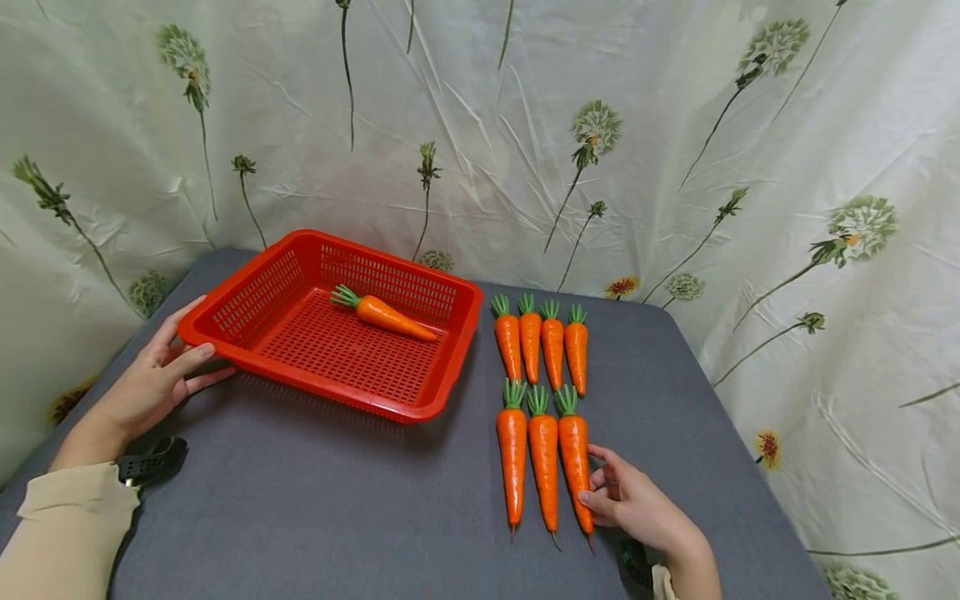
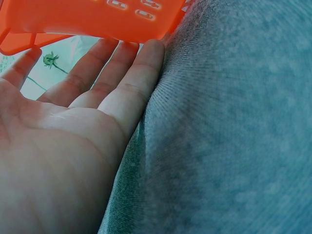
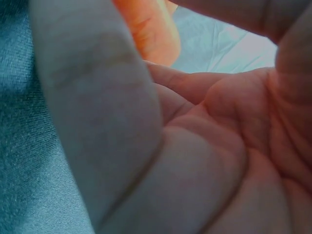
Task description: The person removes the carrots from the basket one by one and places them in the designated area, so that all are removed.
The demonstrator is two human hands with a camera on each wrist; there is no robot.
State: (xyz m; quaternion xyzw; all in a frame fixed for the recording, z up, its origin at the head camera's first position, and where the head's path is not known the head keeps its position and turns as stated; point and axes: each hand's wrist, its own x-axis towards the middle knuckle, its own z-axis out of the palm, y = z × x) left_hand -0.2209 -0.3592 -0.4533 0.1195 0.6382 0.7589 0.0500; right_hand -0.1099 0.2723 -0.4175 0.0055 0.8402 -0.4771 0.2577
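Note:
My left hand holds the near left corner of a red plastic basket, thumb by the front rim and fingers along the side. In the left wrist view, the fingertips touch the basket's outer wall. One carrot with a green top lies inside. My right hand pinches the lower part of the rightmost carrot in the front row. That carrot shows partly behind fingers in the right wrist view. Beside it lie two more carrots, the middle one and the left one.
Behind the front row, several shorter carrots lie side by side, green tops facing the back. A grey cloth covers the table. Pale curtain-like fabric with a dandelion print hangs around the back and sides.

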